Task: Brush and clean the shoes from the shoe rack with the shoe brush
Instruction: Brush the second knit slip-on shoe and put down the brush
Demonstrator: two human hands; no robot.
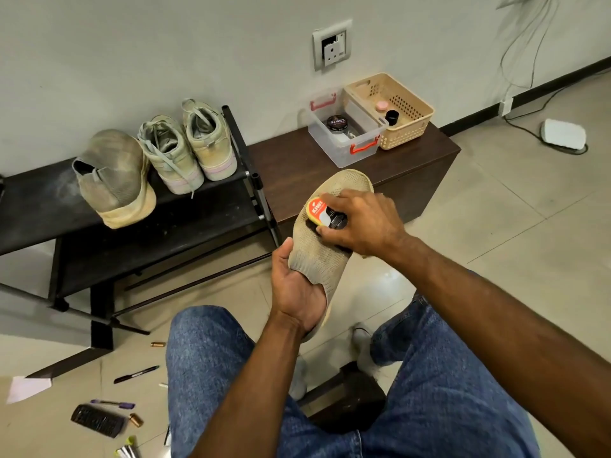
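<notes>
Beige knit slip-on shoe [325,223] is held up in front of the person, above the tiled floor [515,206], toe pointing away toward the dark brown wooden bench [297,160]. Left hand [297,287] grips the shoe at its opening, fingers tucked inside the collar and thumb lying along the outer edge. Right hand [362,223] is curled round a small shoe brush with a yellow back and a red label [322,211], pressing it against the upper of the shoe near the middle.

Black metal shoe rack [43,206] stands to the left, against the wall. On its top shelf rest a second beige knit slip-on shoe [114,178], lying tilted with its sole edge toward the camera, and just beside it a pair of pale lace-up sneakers [188,147], upright, heels toward the camera.

On the bench, near the wall, sits a clear plastic box with red handles [360,140] holding a round black polish tin [338,123]. Touching it on the right is a beige perforated plastic basket [413,107] with a small pink item and a black cap inside.

Blue denim trousers [211,365] cover both legs. On the floor at lower left lie a black marker pen [135,374], a purple pen [114,404] and a dark rectangular brush-like object [97,421]; its exact nature cannot be determined
</notes>
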